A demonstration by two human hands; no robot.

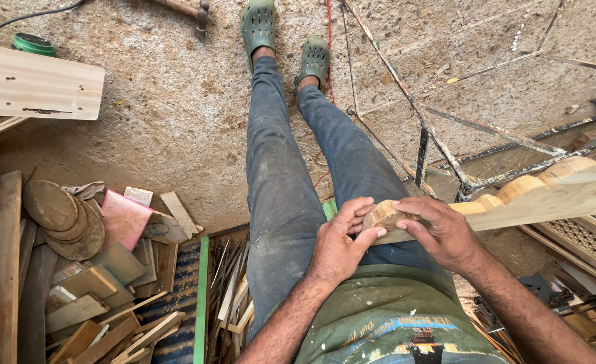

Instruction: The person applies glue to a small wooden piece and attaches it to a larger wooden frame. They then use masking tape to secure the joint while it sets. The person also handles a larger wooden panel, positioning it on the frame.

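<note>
carved wooden piece (507, 199) lies across my lap, its long body running out to my right past the metal frame (439, 145), with only the rounded end (382, 216) under my hands. my left hand (338, 246) cups that end, thumb pressed on top, fingers curled beneath. my right hand (443, 232) pinches it from the other side, fingertips bent onto the upper edge. i can't quite tell how firm either grip is, since the end is mostly hidden by my fingers. most of the length hangs unsupported, so if my hold slackens the far part could sag or swing and knock the frame. a slip might also drop it toward the wood scraps (109, 303) piled on the floor (176, 101) by my left leg, chipping the carving.
</note>
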